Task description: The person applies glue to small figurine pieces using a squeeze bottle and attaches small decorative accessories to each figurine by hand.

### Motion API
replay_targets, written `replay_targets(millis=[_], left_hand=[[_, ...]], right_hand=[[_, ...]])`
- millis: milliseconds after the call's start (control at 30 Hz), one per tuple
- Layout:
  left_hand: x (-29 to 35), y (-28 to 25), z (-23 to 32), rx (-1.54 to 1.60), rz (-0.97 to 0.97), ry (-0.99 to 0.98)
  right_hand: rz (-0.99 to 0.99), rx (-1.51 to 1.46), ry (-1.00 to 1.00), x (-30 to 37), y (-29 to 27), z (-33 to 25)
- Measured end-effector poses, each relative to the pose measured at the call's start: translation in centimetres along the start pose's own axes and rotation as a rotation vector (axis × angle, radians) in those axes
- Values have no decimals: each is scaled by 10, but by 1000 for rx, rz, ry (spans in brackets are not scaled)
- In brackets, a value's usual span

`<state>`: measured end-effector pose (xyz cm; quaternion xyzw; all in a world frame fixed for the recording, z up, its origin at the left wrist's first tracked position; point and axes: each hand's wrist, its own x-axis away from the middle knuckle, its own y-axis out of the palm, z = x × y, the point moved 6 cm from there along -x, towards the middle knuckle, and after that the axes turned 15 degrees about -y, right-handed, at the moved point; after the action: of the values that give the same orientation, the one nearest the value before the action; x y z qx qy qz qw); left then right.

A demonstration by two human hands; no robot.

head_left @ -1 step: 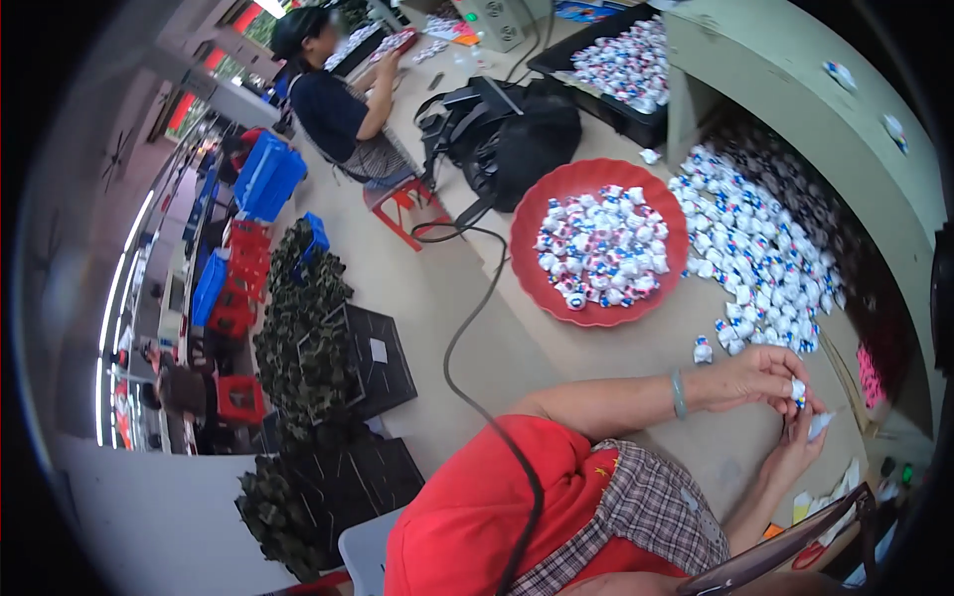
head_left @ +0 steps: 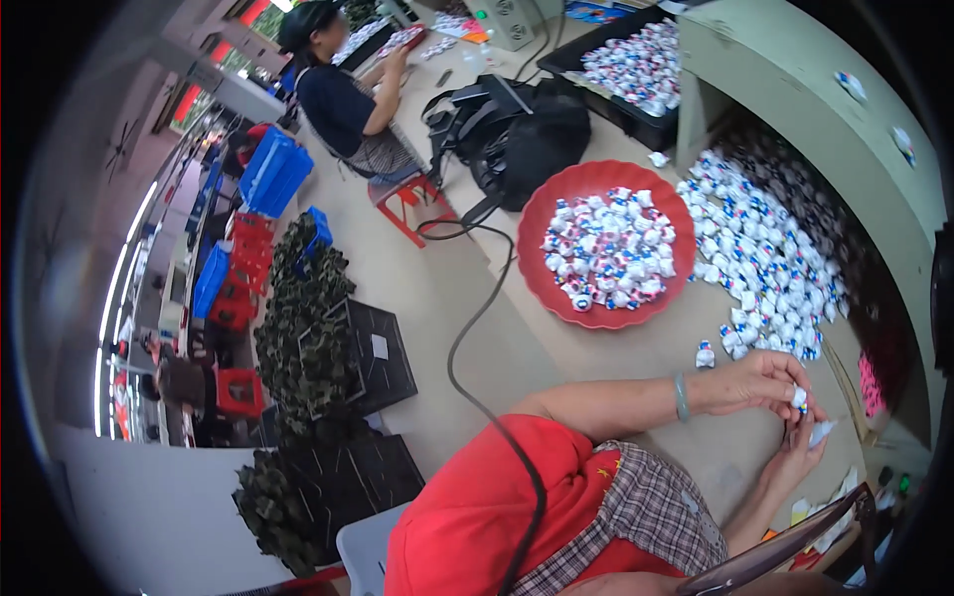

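At the right of the table, my left hand (head_left: 763, 381), with a pale green bangle at its wrist, pinches a small white figurine (head_left: 799, 399) with blue and coloured marks. Close beneath it, my right hand (head_left: 795, 455) is closed around a small whitish, pointed thing (head_left: 821, 433), whose kind I cannot make out. The fingertips of both hands meet near the figurine. A single similar figurine (head_left: 705, 354) stands beside my left wrist. Beyond the hands spreads a heap of such figurines (head_left: 760, 253).
A red scalloped bowl (head_left: 531, 283) holds many figurines. Behind it lie a black bag (head_left: 542, 139) and a black tray (head_left: 651, 127) of more. A cable (head_left: 462, 343) crosses in front. A beige shelf (head_left: 795, 60) overhangs the heap. A co-worker (head_left: 343, 109) sits at the far left.
The whole view has shifted slightly, so the bowl and heap appear a little farther right. Both hands keep nearly the same pose and hold.
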<state>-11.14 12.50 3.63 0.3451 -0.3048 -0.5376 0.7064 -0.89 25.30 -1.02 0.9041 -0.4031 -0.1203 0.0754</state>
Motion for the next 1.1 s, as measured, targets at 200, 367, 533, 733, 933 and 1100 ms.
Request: replay_targets(millis=[200, 367, 533, 733, 933, 1100], left_hand=[[2, 7, -14, -22, -120, -13], [2, 9, -48, -345, -264, -271], [-6, -25, -58, -800, -151, -273], [-12, -21, -30, -521, -137, -190], [-13, -4, -31, -285, -111, -80], [-7, 7, -26, -151, -35, -113]], right_hand=[[-17, -45, -48, -4, -21, 9], [70, 115, -39, -5, -11, 0], [-32, 15, -44, -2, 0, -5], [-3, 44, -36, 3, 10, -18], [64, 56, -3, 2, -5, -30], [-75, 107, -103, -4, -43, -31]])
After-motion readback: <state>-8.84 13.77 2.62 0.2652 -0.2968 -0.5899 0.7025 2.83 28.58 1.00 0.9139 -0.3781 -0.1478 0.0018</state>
